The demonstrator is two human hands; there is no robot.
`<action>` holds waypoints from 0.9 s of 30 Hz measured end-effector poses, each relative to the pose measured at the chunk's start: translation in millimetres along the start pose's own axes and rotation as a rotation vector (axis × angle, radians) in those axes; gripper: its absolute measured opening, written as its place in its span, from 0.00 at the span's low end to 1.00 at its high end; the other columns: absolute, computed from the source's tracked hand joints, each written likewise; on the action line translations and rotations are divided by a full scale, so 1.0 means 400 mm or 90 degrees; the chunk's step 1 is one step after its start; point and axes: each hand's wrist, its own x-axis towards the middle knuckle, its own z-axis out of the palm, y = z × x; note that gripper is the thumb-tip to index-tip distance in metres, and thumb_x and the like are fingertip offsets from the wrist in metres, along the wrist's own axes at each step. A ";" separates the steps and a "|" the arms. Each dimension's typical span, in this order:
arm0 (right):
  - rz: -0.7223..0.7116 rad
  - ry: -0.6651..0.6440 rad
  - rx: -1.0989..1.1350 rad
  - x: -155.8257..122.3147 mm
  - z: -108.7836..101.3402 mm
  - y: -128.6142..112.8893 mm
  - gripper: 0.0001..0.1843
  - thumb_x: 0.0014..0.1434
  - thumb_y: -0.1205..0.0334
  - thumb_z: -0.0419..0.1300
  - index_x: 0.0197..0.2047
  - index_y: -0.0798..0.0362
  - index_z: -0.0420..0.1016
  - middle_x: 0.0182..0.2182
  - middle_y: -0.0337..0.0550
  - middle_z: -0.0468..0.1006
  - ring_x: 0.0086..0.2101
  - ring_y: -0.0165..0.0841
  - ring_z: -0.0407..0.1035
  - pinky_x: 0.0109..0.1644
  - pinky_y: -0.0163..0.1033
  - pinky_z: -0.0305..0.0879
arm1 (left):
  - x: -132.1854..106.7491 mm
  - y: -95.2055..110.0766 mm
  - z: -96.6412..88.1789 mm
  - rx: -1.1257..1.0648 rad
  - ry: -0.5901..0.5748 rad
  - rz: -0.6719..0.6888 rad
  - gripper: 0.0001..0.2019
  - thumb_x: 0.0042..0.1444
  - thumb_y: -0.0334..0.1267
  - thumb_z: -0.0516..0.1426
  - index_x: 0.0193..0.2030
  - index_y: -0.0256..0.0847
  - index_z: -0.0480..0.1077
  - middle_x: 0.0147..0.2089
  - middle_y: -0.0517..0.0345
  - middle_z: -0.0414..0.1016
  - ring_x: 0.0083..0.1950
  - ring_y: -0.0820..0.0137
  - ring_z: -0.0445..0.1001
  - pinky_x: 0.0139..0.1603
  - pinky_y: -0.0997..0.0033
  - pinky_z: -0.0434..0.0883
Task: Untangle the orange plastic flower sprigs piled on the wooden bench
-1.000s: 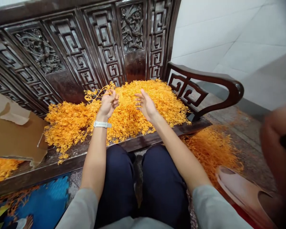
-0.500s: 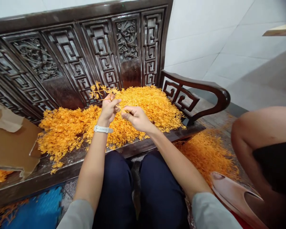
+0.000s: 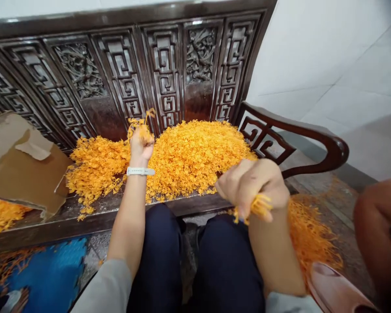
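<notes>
My left hand (image 3: 141,145), with a white wristband, is closed on a sprig of orange flowers (image 3: 140,124) held above the big heap of loose orange blossoms (image 3: 189,156) on the dark carved wooden bench (image 3: 94,217). Pulled back toward my knee, my right hand (image 3: 252,187) is a fist closed on a small bunch of orange stems (image 3: 259,205) that stick out below the fingers. A second pile of orange stems (image 3: 308,234) lies on the floor to the right of that hand.
A torn brown cardboard sheet (image 3: 19,169) lies on the bench at left, with more orange blossoms (image 3: 1,213) below it. The bench's curved armrest (image 3: 299,134) stands at right. Another person's knee (image 3: 378,226) and a pinkish slipper (image 3: 335,291) are at lower right. A blue mat (image 3: 45,278) lies lower left.
My right hand left the left hand and swung back and right with a bunch of stems. My left hand stayed over the heap, holding its sprig.
</notes>
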 end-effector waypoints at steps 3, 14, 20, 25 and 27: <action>0.073 0.256 0.008 0.043 -0.071 0.122 0.28 0.61 0.28 0.62 0.38 0.46 0.80 0.29 0.44 0.77 0.26 0.30 0.67 0.30 0.40 0.66 | -0.027 -0.032 0.035 0.003 -0.031 0.011 0.20 0.62 0.30 0.64 0.29 0.43 0.54 0.19 0.73 0.50 0.17 0.81 0.48 0.19 0.77 0.49; 0.304 0.322 0.053 0.089 -0.077 0.298 0.32 0.62 0.28 0.60 0.40 0.51 0.81 0.38 0.49 0.79 0.36 0.35 0.72 0.39 0.42 0.71 | -0.108 -0.116 0.131 0.212 -0.164 -0.044 0.20 0.57 0.38 0.72 0.36 0.45 0.61 0.22 0.71 0.53 0.18 0.80 0.51 0.19 0.75 0.45; 0.283 0.123 -0.069 0.090 -0.044 0.307 0.24 0.54 0.43 0.75 0.45 0.52 0.81 0.33 0.40 0.77 0.34 0.30 0.67 0.41 0.40 0.66 | -0.126 -0.136 0.144 0.245 -0.209 -0.044 0.22 0.52 0.35 0.75 0.36 0.44 0.63 0.22 0.71 0.50 0.19 0.81 0.50 0.21 0.75 0.42; 0.235 0.156 -0.102 0.095 -0.036 0.308 0.18 0.57 0.47 0.73 0.35 0.52 0.77 0.28 0.37 0.72 0.29 0.28 0.63 0.35 0.39 0.62 | -0.106 -0.139 0.148 0.188 -0.118 -0.007 0.22 0.56 0.36 0.72 0.37 0.45 0.59 0.20 0.73 0.50 0.17 0.81 0.48 0.20 0.74 0.42; 0.183 0.152 -0.107 0.092 -0.031 0.274 0.15 0.58 0.49 0.73 0.33 0.51 0.77 0.27 0.37 0.72 0.29 0.28 0.63 0.35 0.39 0.61 | -0.078 -0.129 0.134 0.152 -0.064 0.011 0.21 0.59 0.36 0.69 0.36 0.46 0.57 0.19 0.74 0.49 0.16 0.81 0.47 0.19 0.75 0.43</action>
